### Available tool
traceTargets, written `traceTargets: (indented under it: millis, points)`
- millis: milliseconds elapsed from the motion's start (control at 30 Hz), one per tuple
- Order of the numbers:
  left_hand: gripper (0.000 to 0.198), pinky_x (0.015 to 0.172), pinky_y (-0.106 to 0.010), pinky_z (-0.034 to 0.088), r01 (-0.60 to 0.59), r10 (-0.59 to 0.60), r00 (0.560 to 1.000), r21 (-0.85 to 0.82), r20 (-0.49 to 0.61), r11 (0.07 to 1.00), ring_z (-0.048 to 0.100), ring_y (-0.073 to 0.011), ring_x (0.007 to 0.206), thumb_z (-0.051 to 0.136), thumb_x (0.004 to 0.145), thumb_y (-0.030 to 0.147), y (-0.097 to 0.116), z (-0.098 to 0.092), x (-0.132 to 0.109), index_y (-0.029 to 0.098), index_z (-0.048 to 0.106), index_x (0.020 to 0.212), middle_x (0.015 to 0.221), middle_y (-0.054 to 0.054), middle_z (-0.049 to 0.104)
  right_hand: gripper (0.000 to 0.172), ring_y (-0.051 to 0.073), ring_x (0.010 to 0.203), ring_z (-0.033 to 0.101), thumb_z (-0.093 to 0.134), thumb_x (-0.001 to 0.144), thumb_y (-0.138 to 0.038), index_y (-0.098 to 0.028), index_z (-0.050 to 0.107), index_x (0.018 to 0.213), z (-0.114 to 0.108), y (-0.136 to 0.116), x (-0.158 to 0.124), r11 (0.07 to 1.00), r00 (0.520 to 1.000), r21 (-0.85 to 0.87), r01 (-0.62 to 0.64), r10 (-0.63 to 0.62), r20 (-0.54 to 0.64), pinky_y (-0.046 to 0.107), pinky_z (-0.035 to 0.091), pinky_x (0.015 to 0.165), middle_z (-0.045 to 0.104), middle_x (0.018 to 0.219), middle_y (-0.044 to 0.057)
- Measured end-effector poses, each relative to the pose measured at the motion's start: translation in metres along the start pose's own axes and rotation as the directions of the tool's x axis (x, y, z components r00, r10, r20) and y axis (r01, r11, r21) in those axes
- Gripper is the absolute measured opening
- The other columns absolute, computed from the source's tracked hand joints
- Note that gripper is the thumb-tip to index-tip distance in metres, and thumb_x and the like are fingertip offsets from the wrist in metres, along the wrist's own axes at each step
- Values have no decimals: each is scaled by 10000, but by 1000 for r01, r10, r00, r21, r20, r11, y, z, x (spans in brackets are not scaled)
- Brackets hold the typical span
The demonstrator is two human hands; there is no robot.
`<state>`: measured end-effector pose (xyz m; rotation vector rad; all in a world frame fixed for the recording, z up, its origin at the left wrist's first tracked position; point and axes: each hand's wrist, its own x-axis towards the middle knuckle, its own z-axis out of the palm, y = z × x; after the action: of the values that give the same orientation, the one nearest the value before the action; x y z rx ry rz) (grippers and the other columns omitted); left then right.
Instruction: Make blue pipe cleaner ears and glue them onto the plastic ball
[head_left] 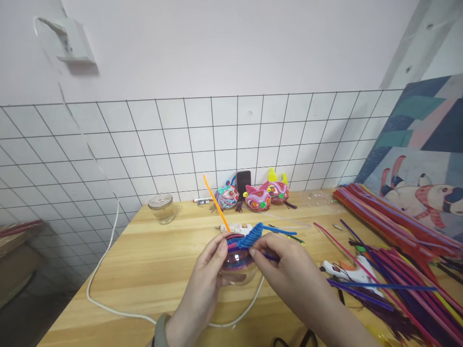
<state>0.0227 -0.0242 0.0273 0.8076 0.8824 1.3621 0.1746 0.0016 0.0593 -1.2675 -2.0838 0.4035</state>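
My left hand (211, 262) is wrapped round a clear ball (237, 275) whose top is covered with coiled pink, purple and blue pipe cleaners. A ridged blue pipe-cleaner ear (253, 235) stands up from that covering. Thumb and forefinger of my right hand (280, 255) pinch at the ball's right side, just under the ear, where a dark blue pipe cleaner (272, 257) shows beside the fingers. The exact pinch point is partly hidden. Rising behind my left fingers is an orange pipe cleaner (216, 202); whether it touches the ball I cannot tell.
Several decorated balls (257, 198) sit by the wall near a black phone (243, 184). A glue gun (235, 228) lies behind my hands, another glue gun (349, 271) to the right among pipe cleaners (405, 284). A glass jar (161, 208) and white cable (96, 299) are left.
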Motion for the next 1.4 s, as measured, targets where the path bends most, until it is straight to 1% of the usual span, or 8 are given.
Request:
traceTargets:
  millis: [167, 367, 500, 700, 900, 1033, 1200, 1400]
  points:
    - [373, 694, -309, 513, 1, -1, 1000, -5, -4, 1000, 602, -242, 952, 517, 838, 364, -2, 0, 0, 220, 538, 1182, 1155, -112, 602, 153, 179, 624, 597, 504, 780, -192, -214, 622, 685, -1, 0, 0, 1000, 999, 6, -29, 28, 34, 262, 406, 563, 660, 660, 3]
    - [414, 687, -328, 515, -15, 15, 1000, 4, -13, 1000, 611, -243, 910, 524, 831, 373, -3, 0, 0, 202, 514, 1207, 1112, -122, 618, 153, 173, 605, 585, 498, 783, -209, -210, 616, 685, 0, 0, 1, 999, 998, -16, -40, 41, 51, 256, 390, 554, 646, 634, -1]
    - [383, 660, -315, 519, -36, 37, 999, 31, -29, 999, 613, -237, 897, 522, 829, 379, -6, 0, 0, 201, 532, 1168, 1144, -120, 595, 161, 177, 604, 582, 490, 786, -212, -208, 615, 684, -1, -1, 0, 999, 998, -21, -33, 34, 53, 255, 392, 553, 642, 635, 7]
    - [325, 634, -329, 530, -62, 64, 997, 58, -37, 996, 607, -255, 915, 511, 830, 383, -10, -1, 2, 209, 538, 1104, 1183, -116, 562, 157, 185, 660, 595, 484, 799, -211, -213, 612, 709, 0, -2, 0, 999, 996, -9, -46, 46, 82, 269, 399, 585, 659, 705, 8]
    - [312, 611, -327, 538, -72, 78, 995, 94, -60, 993, 625, -248, 874, 513, 825, 390, -10, -1, 4, 213, 530, 1081, 1138, -102, 592, 165, 181, 660, 589, 481, 812, -220, -213, 601, 698, 2, -1, -1, 999, 996, -17, -29, 30, 83, 265, 395, 587, 647, 703, 10]
    - [319, 603, -298, 535, -91, 101, 992, 108, -82, 990, 615, -260, 918, 531, 810, 401, -9, 0, 5, 206, 543, 1062, 1112, -103, 608, 163, 181, 661, 587, 480, 826, -260, -219, 600, 724, 5, 2, 0, 1000, 996, 3, -22, 22, 85, 260, 395, 587, 650, 708, 10]
    - [333, 627, -296, 536, -118, 132, 986, 134, -98, 984, 612, -260, 941, 525, 810, 417, -7, 1, 2, 213, 551, 1073, 1134, -103, 604, 166, 182, 652, 573, 493, 824, -323, -224, 591, 734, 7, 1, 0, 998, 996, 19, -54, 53, 75, 257, 396, 583, 640, 698, 6]
    - [351, 649, -306, 532, -123, 130, 989, 90, -75, 988, 631, -237, 885, 514, 819, 421, -6, 1, 0, 212, 551, 1098, 1132, -107, 611, 210, 167, 594, 533, 475, 826, -360, -223, 556, 689, 5, 0, 1, 995, 995, 53, -79, 75, 66, 243, 387, 553, 593, 639, -4]
